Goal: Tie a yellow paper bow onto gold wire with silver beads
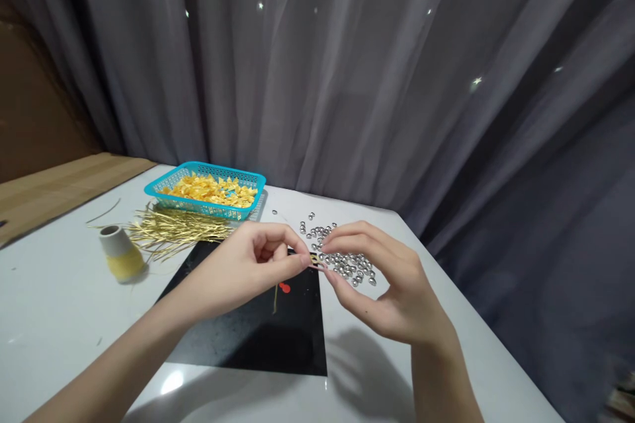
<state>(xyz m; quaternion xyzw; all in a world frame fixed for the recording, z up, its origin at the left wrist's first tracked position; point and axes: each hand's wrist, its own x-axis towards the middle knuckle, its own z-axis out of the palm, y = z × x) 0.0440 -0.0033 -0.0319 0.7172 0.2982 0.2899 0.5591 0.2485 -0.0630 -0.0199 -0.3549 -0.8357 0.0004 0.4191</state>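
Observation:
Both hands meet above a black mat (258, 330) on the white table. My left hand (248, 264) is closed in a pinch on a thin gold strip (314, 259) whose tail hangs down toward a small red piece (284, 288). My right hand (387, 284) pinches the same strip's other end with thumb and forefinger, its other fingers curled. Just behind the fingertips lies a scatter of several silver beads (342, 261).
A turquoise basket (206, 175) of yellow folded pieces stands at the back left, with a bundle of gold strips (173, 230) in front of it. A small yellow and white spool (119, 251) stands at the left. Grey curtains hang behind; the table edge runs along the right.

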